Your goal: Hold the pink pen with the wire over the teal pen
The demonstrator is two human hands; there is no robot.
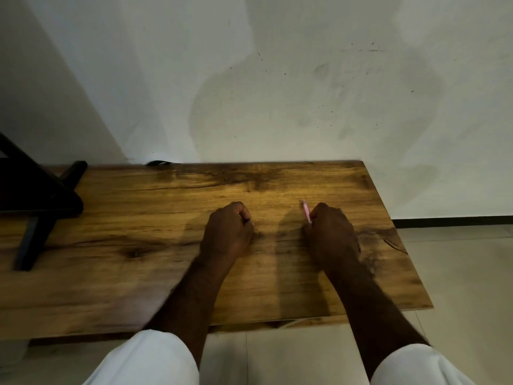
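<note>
My right hand (330,234) rests on the wooden table (138,232), fingers curled round a thin pink pen (306,211) whose end sticks up and to the left out of the fist. About two hand-widths to its left, my left hand (229,232) lies on the table in a fist. A small greyish bit shows at its fingertips; what it is cannot be told. Both forearms reach in from white sleeves at the bottom edge.
A black stand with angled legs (36,201) occupies the table's left end. A dark object (159,162) peeks over the table's far edge against the white wall. Pale floor tiles (458,273) lie beyond the table's right edge, and a dark skirting strip runs along the wall.
</note>
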